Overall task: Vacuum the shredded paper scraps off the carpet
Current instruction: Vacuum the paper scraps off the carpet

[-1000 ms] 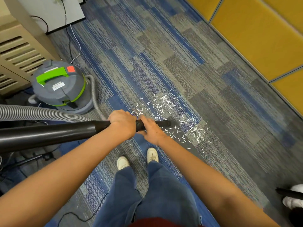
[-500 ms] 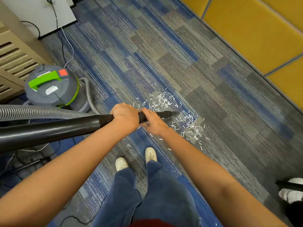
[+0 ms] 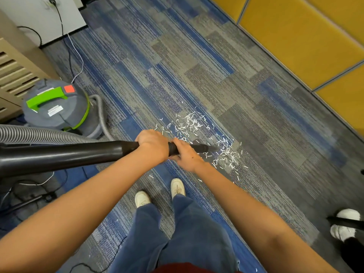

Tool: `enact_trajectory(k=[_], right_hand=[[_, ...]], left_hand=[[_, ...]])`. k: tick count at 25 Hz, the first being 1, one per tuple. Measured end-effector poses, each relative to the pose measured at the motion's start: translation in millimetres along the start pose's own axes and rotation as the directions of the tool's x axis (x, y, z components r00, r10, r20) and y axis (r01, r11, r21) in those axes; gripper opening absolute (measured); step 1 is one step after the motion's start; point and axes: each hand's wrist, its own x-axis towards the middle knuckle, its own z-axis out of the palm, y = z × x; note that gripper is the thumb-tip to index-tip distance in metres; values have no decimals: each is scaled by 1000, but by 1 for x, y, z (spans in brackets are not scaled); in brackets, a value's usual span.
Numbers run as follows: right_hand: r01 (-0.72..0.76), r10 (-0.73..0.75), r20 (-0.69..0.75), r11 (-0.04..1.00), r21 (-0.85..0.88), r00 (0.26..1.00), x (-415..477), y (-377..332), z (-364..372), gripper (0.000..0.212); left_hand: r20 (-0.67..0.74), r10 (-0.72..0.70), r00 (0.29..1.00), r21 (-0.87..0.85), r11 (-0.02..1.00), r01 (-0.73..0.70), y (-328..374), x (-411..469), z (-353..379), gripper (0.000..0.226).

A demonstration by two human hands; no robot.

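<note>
White shredded paper scraps [image 3: 204, 138] lie scattered over the blue and grey carpet [image 3: 197, 75] just ahead of my feet. Both hands grip a black vacuum wand [image 3: 78, 154] that runs in from the left. My left hand [image 3: 152, 144] wraps the wand; my right hand [image 3: 186, 153] holds it further toward the tip. The black nozzle tip [image 3: 206, 148] rests among the scraps, between a far cluster and a nearer right cluster. A ribbed grey hose [image 3: 39, 134] leads from the wand to the grey canister vacuum [image 3: 57, 109] with a green handle at the left.
A beige louvred cabinet [image 3: 13, 71] stands at the far left with cables [image 3: 74, 56] running to a wall socket. Yellow wall panels [image 3: 305, 36] line the right side. Another person's white shoe [image 3: 344, 223] is at the right edge. More cables lie on the floor at lower left.
The nozzle tip has slid slightly right and forward into the scraps; the patch right beside the tip looks thinner. Both hands keep the same grip on the wand.
</note>
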Motion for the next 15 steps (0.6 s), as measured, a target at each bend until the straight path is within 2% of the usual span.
enact_trajectory(k=[7,15], right_hand=[[19,-19,14,1000,-5,1000,30,-15,-12,41],[-9,9,2,1000,4,1000,14,-14,3,39]], left_hand=[[-25,-65,998,-58,996,64,-12,6,-2,36],[-9,-28,1000,3,1000,28,-15,0,1,35]])
